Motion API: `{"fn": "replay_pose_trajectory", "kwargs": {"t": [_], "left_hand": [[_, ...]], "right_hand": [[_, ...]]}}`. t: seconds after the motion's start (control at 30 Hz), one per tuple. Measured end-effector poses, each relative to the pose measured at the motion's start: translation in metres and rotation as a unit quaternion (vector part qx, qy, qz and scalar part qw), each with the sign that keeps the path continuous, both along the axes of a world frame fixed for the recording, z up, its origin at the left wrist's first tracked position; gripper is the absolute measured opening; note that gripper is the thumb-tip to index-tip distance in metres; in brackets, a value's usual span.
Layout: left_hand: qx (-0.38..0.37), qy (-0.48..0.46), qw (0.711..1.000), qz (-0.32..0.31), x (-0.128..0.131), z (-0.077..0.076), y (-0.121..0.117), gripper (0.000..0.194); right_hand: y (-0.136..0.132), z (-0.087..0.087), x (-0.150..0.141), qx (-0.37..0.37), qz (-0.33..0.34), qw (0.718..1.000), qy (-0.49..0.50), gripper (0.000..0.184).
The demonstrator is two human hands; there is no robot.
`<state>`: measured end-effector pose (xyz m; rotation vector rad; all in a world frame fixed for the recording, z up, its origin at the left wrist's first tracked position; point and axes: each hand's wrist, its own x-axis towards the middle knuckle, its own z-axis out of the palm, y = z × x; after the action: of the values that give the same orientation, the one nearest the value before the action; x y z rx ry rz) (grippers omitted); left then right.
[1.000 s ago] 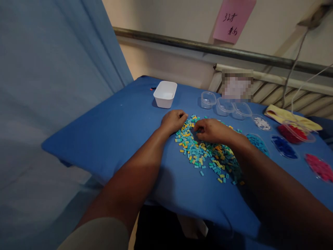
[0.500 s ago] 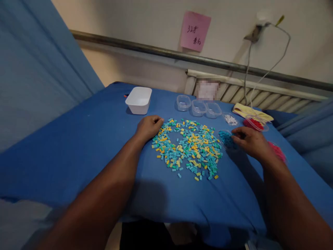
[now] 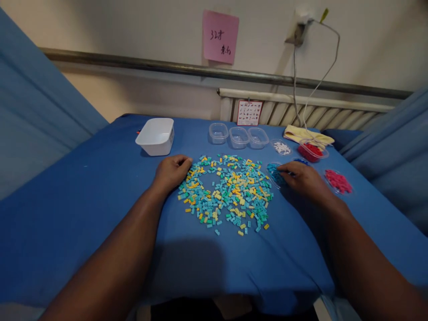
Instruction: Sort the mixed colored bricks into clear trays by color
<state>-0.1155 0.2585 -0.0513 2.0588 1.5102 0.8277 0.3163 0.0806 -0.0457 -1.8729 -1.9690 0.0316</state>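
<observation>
A wide pile of small building bricks (image 3: 239, 203) in turquoise, green, yellow and orange lies on the blue cloth. My left hand (image 3: 172, 173) rests at the pile's left edge, its fingers curled together; anything inside them is hidden. On the pile's other side, my right hand (image 3: 302, 180) is over a clear tub of blue bricks (image 3: 274, 173). Its thumb and fingers are brought together at the tub, and I cannot make out what is between them. Dark blue bricks (image 3: 301, 161) show partly behind this hand.
A white bin (image 3: 155, 138) stands at the back left. Clear plastic tubs (image 3: 238, 138) line the back, beside one with white bricks (image 3: 281, 148). Red bricks (image 3: 310, 152) and pink bricks (image 3: 338, 181) are in tubs at the right, near a folded yellow cloth (image 3: 307, 135).
The view has shifted, so most things sit further left in the picture. My right hand stays at the blue-brick tub, its fingertips slightly further over it. My left hand remains beside the pile.
</observation>
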Motion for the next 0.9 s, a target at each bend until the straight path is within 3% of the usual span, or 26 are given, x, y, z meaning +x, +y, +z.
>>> {"fn": "replay_pose_trajectory", "kwargs": {"t": [0.1,0.33,0.47,0.57,0.73,0.9], "left_hand": [[-0.003,-0.005,1.000,-0.006,0.000,0.000,-0.001,0.039],[-0.008,0.009,1.000,0.004,0.002,0.000,-0.004,0.040],[-0.009,-0.004,1.000,-0.004,0.001,-0.001,-0.004,0.039],[-0.008,-0.006,1.000,-0.002,0.001,-0.003,-0.003,0.039],[0.005,-0.003,1.000,-0.009,0.002,-0.004,-0.003,0.038],[0.015,0.007,1.000,-0.012,0.004,-0.001,-0.007,0.035]], "right_hand": [[0.000,0.001,-0.002,-0.023,0.044,0.998,-0.031,0.034],[-0.006,-0.004,-0.006,-0.005,0.043,0.998,-0.038,0.034],[-0.009,-0.002,-0.020,-0.016,0.046,0.998,-0.039,0.033],[-0.011,0.006,-0.041,0.018,0.063,0.998,-0.006,0.030],[-0.013,0.016,-0.103,0.040,0.219,0.973,0.063,0.029],[-0.013,0.027,-0.159,-0.006,0.392,0.920,0.010,0.040]]}}
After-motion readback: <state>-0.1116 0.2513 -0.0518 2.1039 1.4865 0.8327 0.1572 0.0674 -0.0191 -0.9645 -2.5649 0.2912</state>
